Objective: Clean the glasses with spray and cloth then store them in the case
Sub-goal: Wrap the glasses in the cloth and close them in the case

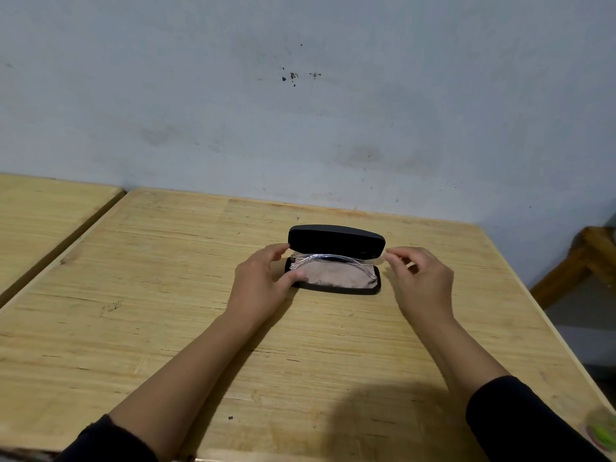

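Note:
A black glasses case (336, 241) lies open on the wooden table (166, 311), its lid tilted up toward the wall. Clear-framed glasses (330, 259) rest inside it on a beige cloth (333, 275). My left hand (263, 281) touches the case's left end, forefinger against the lid edge and thumb on the lower rim beside the cloth. My right hand (420, 278) hovers just right of the case with fingers curled and apart, holding nothing. No spray bottle is in view.
A second wooden table (43, 215) stands to the left across a narrow gap. A wooden stool or bench (583, 261) sits beyond the table's right edge. A blurred green and pink object (603, 431) lies at the near right corner. The wall is close behind.

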Demonstrator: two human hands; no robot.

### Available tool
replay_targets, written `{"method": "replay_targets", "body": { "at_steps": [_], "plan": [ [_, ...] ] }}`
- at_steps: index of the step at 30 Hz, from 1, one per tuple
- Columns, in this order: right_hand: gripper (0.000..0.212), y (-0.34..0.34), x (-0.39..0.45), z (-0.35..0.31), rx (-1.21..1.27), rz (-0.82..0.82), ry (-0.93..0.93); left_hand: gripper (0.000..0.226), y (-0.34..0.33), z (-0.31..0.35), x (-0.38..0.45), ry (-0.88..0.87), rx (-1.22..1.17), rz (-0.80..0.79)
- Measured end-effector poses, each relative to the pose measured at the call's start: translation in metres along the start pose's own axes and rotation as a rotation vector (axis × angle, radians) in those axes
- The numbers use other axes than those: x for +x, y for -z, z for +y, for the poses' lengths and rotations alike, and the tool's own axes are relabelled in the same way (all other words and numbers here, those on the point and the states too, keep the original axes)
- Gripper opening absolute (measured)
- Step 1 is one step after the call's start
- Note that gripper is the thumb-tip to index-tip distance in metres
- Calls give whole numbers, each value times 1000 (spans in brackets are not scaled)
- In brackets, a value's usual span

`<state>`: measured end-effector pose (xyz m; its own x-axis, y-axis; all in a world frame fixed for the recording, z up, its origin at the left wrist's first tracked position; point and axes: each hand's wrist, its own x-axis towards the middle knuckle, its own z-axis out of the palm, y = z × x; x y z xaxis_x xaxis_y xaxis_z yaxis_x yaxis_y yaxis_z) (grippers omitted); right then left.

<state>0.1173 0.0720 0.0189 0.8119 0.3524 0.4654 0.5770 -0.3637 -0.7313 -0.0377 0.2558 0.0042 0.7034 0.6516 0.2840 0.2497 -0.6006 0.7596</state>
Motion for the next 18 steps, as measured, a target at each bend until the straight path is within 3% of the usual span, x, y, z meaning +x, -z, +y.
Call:
{"method": "replay_targets", "body": {
  "at_steps": [5,9,14,18],
  "plan": [
    [22,3,18,-6,143,-73,-169,83,4,-3,0,105,-34,-152],
    [21,-3,27,-7,200,-189,-220,84,2,-6,2,121,-26,-146],
    [14,-3,27,-7,247,-173,-244,83,2,-6,3,139,-68,-140],
    [16,-3,16,-4,242,-155,-151,82,3,-4,2,140,-67,-130]
  ]
}}
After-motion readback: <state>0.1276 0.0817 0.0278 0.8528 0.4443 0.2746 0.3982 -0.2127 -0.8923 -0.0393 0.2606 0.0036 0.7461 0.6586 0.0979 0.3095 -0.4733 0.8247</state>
